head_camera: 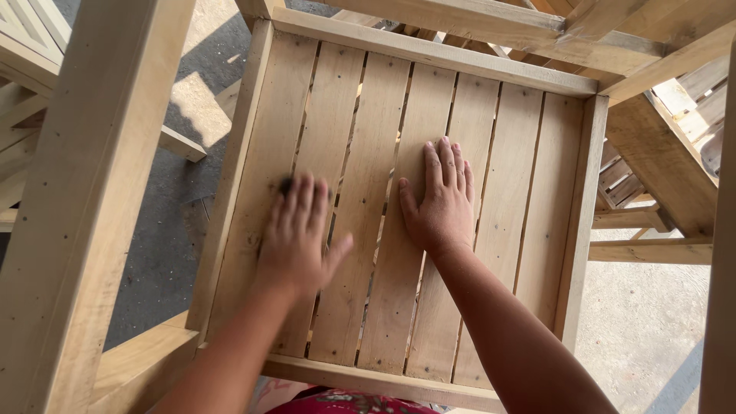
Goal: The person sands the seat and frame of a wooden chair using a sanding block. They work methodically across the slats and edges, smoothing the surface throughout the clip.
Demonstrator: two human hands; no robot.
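A pale wooden seat [506, 199] made of several slats inside a frame fills the middle of the view. My left hand [295, 234] lies on the left slats, blurred by motion. It presses a small dark piece [286, 184], which shows only at the fingertips. What that piece is cannot be made out. My right hand [441, 203] rests flat, palm down, on the middle slats with nothing in it. Both forearms reach in from the bottom edge.
A broad wooden armrest [92, 199] runs along the left and another wooden part [663, 165] stands at the right. More unfinished wooden frames [537, 27] crowd the top. Grey concrete floor [165, 238] shows to the left of the seat and at bottom right.
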